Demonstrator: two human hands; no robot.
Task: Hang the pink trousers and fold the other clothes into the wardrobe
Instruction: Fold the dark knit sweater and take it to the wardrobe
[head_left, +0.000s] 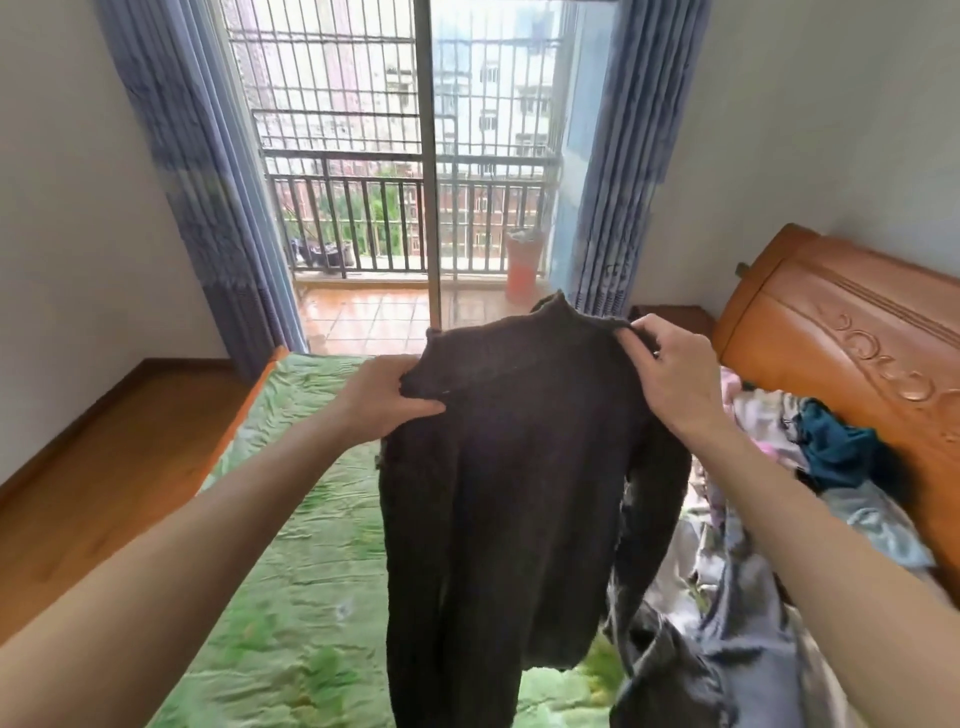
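A dark brown knitted sweater (509, 467) hangs in the air above the bed, its high collar at the top. My left hand (379, 402) grips its left shoulder, and my right hand (670, 374) pinches its right shoulder near the collar. The sweater's body and one sleeve dangle down over the green bedsheet (291, 597). A heap of other clothes (769, 493) lies on the right side of the bed, with pale pink fabric (753, 415), a teal garment (831, 447) and grey pieces mixed in. No wardrobe is in view.
An orange wooden headboard (841, 332) stands at the right. Straight ahead, a glass balcony door (426, 182) sits between blue curtains (208, 208). Wooden floor (104, 467) runs along the bed's left side beside a white wall.
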